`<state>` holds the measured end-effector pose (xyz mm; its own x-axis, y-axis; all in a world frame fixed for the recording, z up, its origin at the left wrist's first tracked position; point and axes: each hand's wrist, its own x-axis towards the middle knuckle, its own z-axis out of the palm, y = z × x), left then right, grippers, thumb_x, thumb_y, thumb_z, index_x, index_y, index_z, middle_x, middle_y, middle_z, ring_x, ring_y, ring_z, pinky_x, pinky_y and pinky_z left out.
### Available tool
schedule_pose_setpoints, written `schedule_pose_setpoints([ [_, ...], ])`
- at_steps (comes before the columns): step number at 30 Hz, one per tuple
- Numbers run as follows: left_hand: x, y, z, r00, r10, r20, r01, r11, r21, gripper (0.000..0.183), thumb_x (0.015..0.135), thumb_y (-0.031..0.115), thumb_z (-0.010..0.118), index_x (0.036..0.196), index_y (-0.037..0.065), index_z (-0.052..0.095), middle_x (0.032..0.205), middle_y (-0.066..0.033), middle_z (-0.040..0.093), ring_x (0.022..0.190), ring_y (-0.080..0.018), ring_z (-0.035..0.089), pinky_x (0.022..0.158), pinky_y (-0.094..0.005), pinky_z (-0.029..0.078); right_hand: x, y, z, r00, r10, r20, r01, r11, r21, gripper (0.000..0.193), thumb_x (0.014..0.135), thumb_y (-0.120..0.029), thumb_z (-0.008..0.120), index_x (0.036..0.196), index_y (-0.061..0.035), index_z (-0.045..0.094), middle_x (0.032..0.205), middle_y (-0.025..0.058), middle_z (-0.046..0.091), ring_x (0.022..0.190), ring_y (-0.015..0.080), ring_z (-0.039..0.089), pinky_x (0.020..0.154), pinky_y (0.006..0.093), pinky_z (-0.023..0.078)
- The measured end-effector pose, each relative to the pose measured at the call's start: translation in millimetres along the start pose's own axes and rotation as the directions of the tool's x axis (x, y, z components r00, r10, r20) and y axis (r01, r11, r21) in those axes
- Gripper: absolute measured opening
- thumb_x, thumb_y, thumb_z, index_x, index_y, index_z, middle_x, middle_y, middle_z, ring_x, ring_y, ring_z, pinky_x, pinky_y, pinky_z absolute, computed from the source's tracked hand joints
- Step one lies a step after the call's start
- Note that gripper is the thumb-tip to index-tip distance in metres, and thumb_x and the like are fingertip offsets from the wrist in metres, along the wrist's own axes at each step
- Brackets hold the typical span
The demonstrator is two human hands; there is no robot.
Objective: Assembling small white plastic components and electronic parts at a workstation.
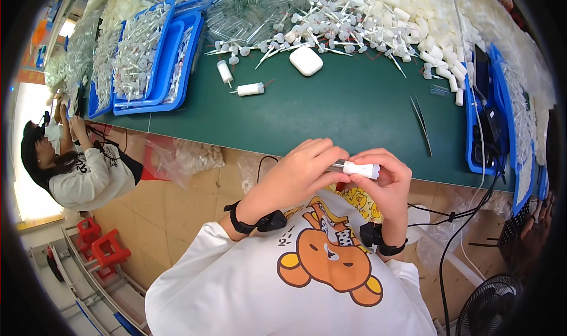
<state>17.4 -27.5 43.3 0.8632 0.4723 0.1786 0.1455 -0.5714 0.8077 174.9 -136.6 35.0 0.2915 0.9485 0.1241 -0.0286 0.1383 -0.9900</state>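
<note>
Just over the near table edge, my left hand point(307, 168) grips a clear tube point(338, 164), its fingers wrapped round it. My right hand point(387, 173) pinches a white cylinder point(361, 169) with a ridged end, which meets the tube end to end. How far the tube goes into the cylinder is hidden by my fingers. On the green table point(331, 111), two similar white cylinders, one upper point(224, 72) and one lower point(251, 88), lie at the left with thin stems. Metal tweezers point(421, 125) rest to the right of my hands.
Blue trays point(183, 94) of white-stemmed parts stand at the left. Along the back lie heaps of clear tubes point(254, 17), stemmed parts point(331, 26) and white cylinders point(428, 29). A white rounded case point(306, 61) sits midtable. Another blue tray point(472, 153) holds dark devices and cables. A co-worker point(82, 170) sits left.
</note>
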Motion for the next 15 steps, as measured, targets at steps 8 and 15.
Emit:
schedule_pose_setpoints([
  [8,4.2,2.8,-0.6,0.994,0.102,-0.025,-0.102,0.995,0.015,0.030,0.072,0.020,0.068,0.095,0.004,0.057,0.075,-0.0081,0.050,0.070,-0.0261,0.050,0.066,-0.0337,0.042,1.8,3.8,5.6,0.998,-0.020,-0.056,0.026,0.993,0.119,0.026,0.066,0.010,0.069,0.090,0.0025,0.064,0.094,0.0131,0.061,0.085,0.0180,0.060,0.073,0.0276,0.049],
  [15,3.7,6.4,4.3,0.993,0.114,-0.016,-0.115,0.993,-0.023,0.028,0.073,0.019,0.068,0.094,0.003,0.056,0.078,-0.0080,0.054,0.071,-0.0243,0.052,0.067,-0.0326,0.043,5.7,-6.5,-1.9,0.989,-0.144,0.023,0.146,0.987,-0.063,0.027,0.060,0.004,0.076,0.085,-0.0008,0.066,0.088,0.0093,0.064,0.081,0.0195,0.057,0.070,0.0282,0.046],
])
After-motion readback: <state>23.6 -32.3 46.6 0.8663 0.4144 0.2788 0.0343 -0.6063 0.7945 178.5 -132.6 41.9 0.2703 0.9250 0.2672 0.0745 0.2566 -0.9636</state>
